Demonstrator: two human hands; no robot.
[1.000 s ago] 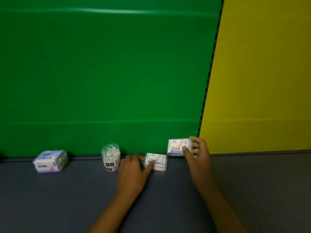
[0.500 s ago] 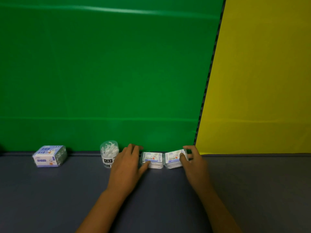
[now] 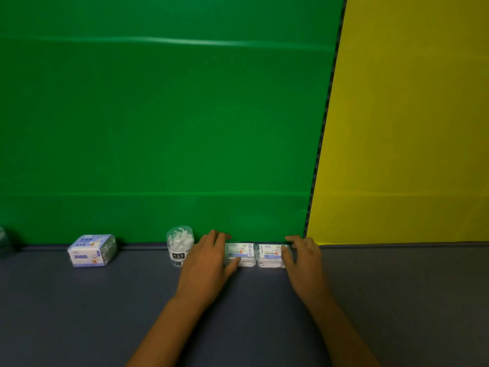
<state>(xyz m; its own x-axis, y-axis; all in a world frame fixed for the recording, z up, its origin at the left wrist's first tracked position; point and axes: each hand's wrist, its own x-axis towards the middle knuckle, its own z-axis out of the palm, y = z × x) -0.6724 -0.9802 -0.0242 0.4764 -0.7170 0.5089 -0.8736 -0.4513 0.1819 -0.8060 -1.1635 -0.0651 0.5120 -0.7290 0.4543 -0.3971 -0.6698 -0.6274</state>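
I'm lining up boxes along the tabletop's [image 3: 105,313] back edge. My right hand [image 3: 304,263] is pinching the right floss-pick box [image 3: 270,254], which is touching the left floss-pick box [image 3: 242,251] at its 9 o'clock. My left hand [image 3: 206,263], fingers relaxed, is thumbing that one. Next, probably: letting go gently without nudging. Count: two flat boxes, one floss-pick tub [image 3: 180,245] at 9 o'clock, one wrapped pack [image 3: 91,250] farther out.
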